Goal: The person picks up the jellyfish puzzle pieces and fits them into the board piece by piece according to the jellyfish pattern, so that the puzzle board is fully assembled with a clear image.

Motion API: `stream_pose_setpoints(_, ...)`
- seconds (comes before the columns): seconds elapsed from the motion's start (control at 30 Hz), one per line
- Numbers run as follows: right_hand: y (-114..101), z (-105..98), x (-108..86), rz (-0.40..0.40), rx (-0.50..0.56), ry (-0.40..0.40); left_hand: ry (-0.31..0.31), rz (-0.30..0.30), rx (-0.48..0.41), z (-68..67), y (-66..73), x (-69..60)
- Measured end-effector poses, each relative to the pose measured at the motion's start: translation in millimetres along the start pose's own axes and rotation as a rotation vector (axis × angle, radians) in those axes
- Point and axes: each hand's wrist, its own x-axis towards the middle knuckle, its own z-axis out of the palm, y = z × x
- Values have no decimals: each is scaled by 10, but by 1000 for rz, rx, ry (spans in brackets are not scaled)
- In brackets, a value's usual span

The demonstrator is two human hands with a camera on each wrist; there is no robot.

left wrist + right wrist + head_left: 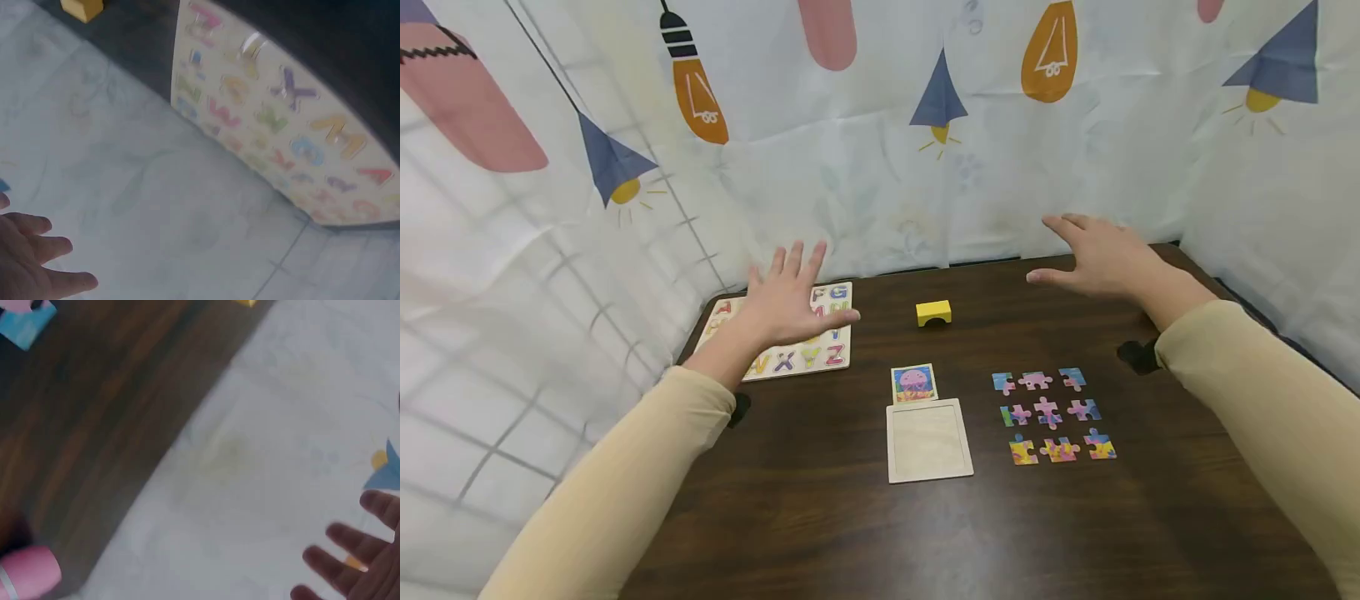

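My left hand (781,302) is raised with spread fingers above the alphabet board (842,337), covering part of its letters. On the other side, my right hand (1107,260) hovers over the table's far right, fingers extended and holding nothing. Between them sits a yellow arch block (933,312). Closer in, a small jellyfish picture card (914,383) touches the top of a bare wooden puzzle tray (928,442). Several loose jigsaw pieces (1048,413) lie in rows to the tray's right. Fingers also show in the left wrist view and the right wrist view.
The dark wooden table (820,533) runs back to a white printed curtain (865,183), which also hangs along both sides. In the right wrist view, a pink cylindrical object (30,573) lies near the table's edge; the head view does not plainly show it.
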Motion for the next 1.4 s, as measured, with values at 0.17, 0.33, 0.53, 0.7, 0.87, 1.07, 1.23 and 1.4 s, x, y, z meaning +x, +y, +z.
stream_pose_setpoints(0.17,-61,316,-107,-86,116,-27,-61,108,-77,542,159,-265)
stream_pose_setpoints(0.33,-154,655,-216,-167,133,-74,-198,175,-98,988,298,-542)
stream_pose_setpoints(0.53,-195,970,-292,-215,230,-138,-298,145,-137,1284,448,-685)
stream_pose_setpoints(0.7,-206,1202,-324,-232,319,-206,-326,116,-155,1429,507,-738)
stream_pose_setpoints(0.87,-190,1338,-310,-249,342,-245,-314,113,-150,1472,528,-754)
stream_pose_setpoints(1.07,-151,1399,-258,-269,356,-225,-315,118,-143,1491,536,-767)
stream_pose_setpoints(1.23,-159,1408,-211,-279,381,-213,-307,115,-146,1495,533,-761)
stream_pose_setpoints(1.4,-204,1403,-189,-277,380,-209,-302,111,-149,1509,525,-764)
